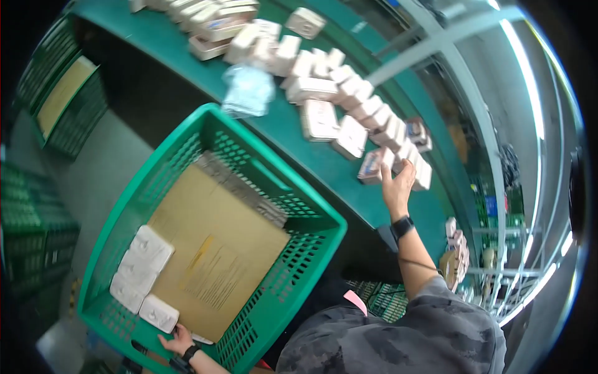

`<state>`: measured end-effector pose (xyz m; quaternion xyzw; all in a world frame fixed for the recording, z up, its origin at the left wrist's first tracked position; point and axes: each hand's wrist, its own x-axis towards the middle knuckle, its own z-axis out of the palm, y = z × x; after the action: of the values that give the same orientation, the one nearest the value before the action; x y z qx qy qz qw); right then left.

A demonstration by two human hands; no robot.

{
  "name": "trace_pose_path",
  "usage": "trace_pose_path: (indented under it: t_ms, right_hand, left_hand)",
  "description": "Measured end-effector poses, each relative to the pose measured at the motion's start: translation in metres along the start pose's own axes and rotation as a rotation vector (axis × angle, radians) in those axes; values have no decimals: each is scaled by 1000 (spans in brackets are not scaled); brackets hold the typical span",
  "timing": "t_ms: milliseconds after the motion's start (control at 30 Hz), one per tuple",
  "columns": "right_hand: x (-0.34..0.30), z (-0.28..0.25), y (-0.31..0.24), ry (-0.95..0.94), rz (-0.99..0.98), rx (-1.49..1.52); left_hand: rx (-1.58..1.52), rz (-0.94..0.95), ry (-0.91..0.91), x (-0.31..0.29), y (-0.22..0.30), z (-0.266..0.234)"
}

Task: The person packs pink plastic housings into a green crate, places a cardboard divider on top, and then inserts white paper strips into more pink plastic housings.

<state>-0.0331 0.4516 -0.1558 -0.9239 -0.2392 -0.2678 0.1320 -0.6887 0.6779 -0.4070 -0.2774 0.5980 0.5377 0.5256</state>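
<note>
My right hand (398, 182) reaches over the green bench with thumb and fingers apart. Its fingertips are at the end of a row of small white boxes (375, 117), beside a box with a pinkish marked face (374, 163). Down inside the green plastic crate (336, 227), my left hand (179, 341) has its thumb and fingers spread. It lies at the near edge of a white box (159, 313). More white boxes (142, 260) lie along the crate's left side. A flat brown cardboard sheet (215, 249) covers most of the crate's inside.
A light blue plastic bag (249, 90) lies on the bench (305, 153) near its front edge. More white boxes (221, 19) sit farther left along it. Green crates (37, 230) stand on the left. Metal frame bars (442, 40) rise behind the bench.
</note>
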Motion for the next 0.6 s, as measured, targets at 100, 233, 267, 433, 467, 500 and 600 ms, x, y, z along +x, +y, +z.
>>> trace_pose_path:
  t_ms: [100,233,267,433,467,500,600]
  right_hand:
    - [8,21,100,-172,428,-216]
    - [-6,46,107,-424,651,212]
    - [-4,42,92,-501,810,430]
    - [-1,-13,41,-545,861,869]
    - [2,-39,15,-597,765,878]
    - [-1,-54,-7,-610,563,897]
    - [-18,-74,-87,-844,203,949]
  left_hand:
    - [140,59,214,-47,-29,32]
    - [390,224,76,-105,-43,44]
    - [476,280,-92,-121,-53,47]
    - [1335,622,-1033,-308,-190,90]
    - [1253,488,-1187,-346,-221,90]
    - [1369,704,-1414,-374,-243,92]
    - [1481,1036,-1672,-405,-280,89]
